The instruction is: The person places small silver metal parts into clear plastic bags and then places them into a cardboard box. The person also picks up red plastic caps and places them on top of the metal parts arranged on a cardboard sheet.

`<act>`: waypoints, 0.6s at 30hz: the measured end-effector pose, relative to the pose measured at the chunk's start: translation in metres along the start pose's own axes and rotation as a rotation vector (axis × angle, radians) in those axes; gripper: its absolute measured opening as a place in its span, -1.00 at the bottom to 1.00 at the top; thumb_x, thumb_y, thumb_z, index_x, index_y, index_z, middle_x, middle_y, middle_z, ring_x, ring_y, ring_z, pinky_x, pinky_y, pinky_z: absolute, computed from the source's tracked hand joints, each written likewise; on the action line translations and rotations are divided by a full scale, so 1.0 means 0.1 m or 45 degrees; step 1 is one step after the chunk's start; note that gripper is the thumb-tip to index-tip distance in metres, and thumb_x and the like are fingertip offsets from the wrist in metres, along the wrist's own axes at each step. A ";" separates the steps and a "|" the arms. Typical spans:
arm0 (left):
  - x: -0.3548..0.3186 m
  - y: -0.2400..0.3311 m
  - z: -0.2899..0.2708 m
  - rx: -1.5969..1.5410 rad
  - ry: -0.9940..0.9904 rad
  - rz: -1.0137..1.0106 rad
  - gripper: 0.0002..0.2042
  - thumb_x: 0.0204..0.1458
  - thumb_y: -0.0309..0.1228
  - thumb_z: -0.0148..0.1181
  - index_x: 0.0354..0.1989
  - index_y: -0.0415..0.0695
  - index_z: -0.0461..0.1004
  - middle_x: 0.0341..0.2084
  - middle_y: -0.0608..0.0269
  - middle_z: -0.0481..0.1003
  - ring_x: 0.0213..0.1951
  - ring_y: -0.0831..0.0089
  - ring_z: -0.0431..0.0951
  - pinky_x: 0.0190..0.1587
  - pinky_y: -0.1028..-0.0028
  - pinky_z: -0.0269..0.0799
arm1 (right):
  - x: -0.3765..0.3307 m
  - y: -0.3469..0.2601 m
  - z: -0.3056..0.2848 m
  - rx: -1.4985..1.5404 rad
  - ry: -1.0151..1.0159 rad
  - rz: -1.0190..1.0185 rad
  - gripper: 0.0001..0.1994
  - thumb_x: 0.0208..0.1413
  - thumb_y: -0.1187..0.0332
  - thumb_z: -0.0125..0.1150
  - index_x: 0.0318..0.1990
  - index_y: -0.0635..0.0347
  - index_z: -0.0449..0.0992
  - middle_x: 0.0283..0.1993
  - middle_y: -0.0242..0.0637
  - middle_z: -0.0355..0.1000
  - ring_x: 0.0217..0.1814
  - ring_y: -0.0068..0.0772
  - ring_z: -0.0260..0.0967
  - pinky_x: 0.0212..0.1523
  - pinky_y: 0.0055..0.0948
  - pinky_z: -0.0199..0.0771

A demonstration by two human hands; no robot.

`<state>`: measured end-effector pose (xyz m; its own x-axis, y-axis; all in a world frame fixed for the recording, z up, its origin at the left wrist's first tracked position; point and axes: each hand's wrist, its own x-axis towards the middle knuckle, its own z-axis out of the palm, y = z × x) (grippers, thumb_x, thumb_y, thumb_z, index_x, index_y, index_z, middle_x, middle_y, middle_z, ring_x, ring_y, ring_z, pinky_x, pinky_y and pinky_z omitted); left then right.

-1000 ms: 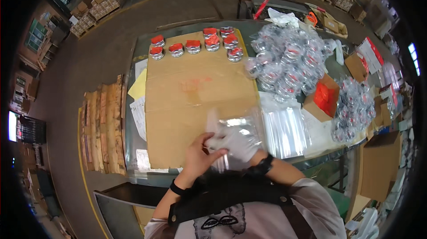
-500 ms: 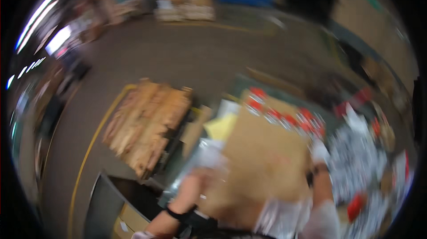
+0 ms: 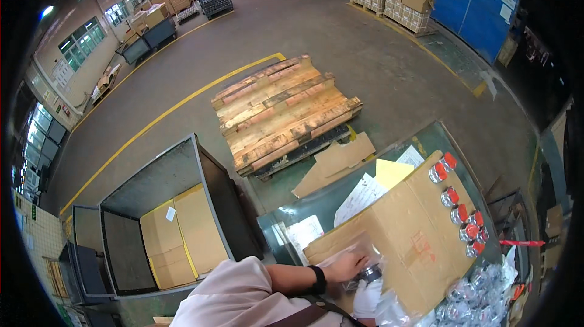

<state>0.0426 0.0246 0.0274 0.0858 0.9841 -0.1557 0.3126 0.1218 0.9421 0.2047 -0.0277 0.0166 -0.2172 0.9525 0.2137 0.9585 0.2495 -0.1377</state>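
Note:
Low in the view, my hands meet over a flat sheet of brown cardboard (image 3: 407, 223) on a green-topped table. My bare left hand (image 3: 345, 266), with a black wristband, has its fingers curled at a clear plastic bag (image 3: 363, 246). In a white glove, my right hand (image 3: 367, 298) is closed around a small round metal part (image 3: 370, 273) with a dark top, right against the left fingers. Several metal parts with red caps (image 3: 450, 197) stand along the cardboard's right edge. Beside them lies a heap of plastic-wrapped metal parts (image 3: 474, 296).
Papers and a yellow sheet (image 3: 392, 173) lie along the table's far left side. Beyond it stands a stacked wooden pallet (image 3: 286, 114). A grey metal bin (image 3: 152, 175) holding cardboard boxes is at my left. A red-handled tool (image 3: 522, 243) lies at the right.
My right hand has come from the red-capped parts at the cardboard's right side to my left hand. The whole view has swung, so the pallet and table sit differently.

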 end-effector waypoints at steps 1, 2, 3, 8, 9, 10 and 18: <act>-0.06 0.29 -0.19 0.102 -0.018 0.073 -0.77 0.19 -0.33 -0.02 -0.14 -0.17 0.51 -0.32 -0.12 0.53 -0.29 -0.10 0.52 -0.21 0.11 0.43 | -0.04 -0.07 0.02 -0.051 -0.072 0.037 -0.52 0.13 0.15 0.08 -0.02 0.47 0.35 -0.17 0.01 0.44 -0.29 -0.03 0.46 -0.26 -0.27 0.51; -0.12 0.28 -0.18 0.184 -0.100 0.158 -0.77 0.20 -0.32 -0.02 -0.12 -0.13 0.51 -0.31 -0.10 0.53 -0.29 -0.07 0.54 -0.22 0.12 0.44 | -0.06 -0.15 -0.02 -0.099 -0.156 0.048 -0.54 0.14 0.15 0.07 -0.05 0.48 0.37 -0.21 -0.02 0.45 -0.31 -0.07 0.47 -0.30 -0.31 0.51; -0.18 0.25 -0.15 0.265 -0.186 0.244 -0.78 0.20 -0.31 -0.02 -0.10 -0.09 0.50 -0.31 -0.08 0.54 -0.29 -0.03 0.55 -0.23 0.14 0.45 | -0.01 -0.20 -0.06 -0.317 -0.439 0.090 -0.63 0.17 0.17 0.03 -0.07 0.35 0.41 -0.32 -0.21 0.45 -0.38 -0.31 0.45 -0.39 -0.43 0.48; -0.52 0.63 -0.04 0.163 -0.308 0.482 -0.75 0.22 -0.32 -0.02 0.01 -0.02 0.50 -0.21 0.01 0.55 -0.27 0.09 0.58 -0.19 0.30 0.51 | 0.13 -0.10 -0.28 0.749 -0.434 0.443 -0.68 0.22 0.20 0.00 -0.07 0.26 0.45 -0.26 -0.18 0.48 -0.27 -0.31 0.46 -0.26 -0.36 0.47; -0.52 0.60 -0.05 0.207 -0.315 0.515 -0.74 0.21 -0.35 0.00 0.02 -0.06 0.49 -0.20 0.03 0.55 -0.23 0.16 0.58 -0.17 0.33 0.51 | 0.20 -0.07 -0.35 1.114 -0.436 0.565 -0.69 0.23 0.20 -0.01 -0.07 0.25 0.46 -0.25 -0.18 0.49 -0.25 -0.31 0.46 -0.24 -0.35 0.47; -0.51 0.53 -0.09 0.244 -0.330 0.540 -0.74 0.21 -0.37 0.02 0.03 -0.10 0.49 -0.20 0.05 0.56 -0.19 0.24 0.58 -0.16 0.36 0.50 | 0.25 -0.07 -0.46 1.333 -0.479 0.659 -0.70 0.24 0.21 -0.02 -0.07 0.23 0.47 -0.24 -0.17 0.49 -0.22 -0.30 0.47 -0.21 -0.33 0.47; -0.50 0.55 -0.33 -0.684 -0.197 -0.160 -0.70 0.31 -0.31 -0.07 -0.02 -0.26 0.48 -0.41 0.32 0.50 -0.44 0.58 0.50 -0.41 0.58 0.40 | 0.01 -0.34 -1.70 0.166 -0.054 0.124 -0.55 -0.06 0.15 0.33 -0.04 0.20 0.47 -0.23 0.00 0.47 -0.17 0.02 0.46 -0.07 -0.17 0.44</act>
<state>0.0243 -0.0139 0.0970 0.2294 0.9323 -0.2795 -0.1922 0.3249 0.9260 0.2036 -0.0648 0.1861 -0.1344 0.9791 0.1527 0.9441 0.1733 -0.2804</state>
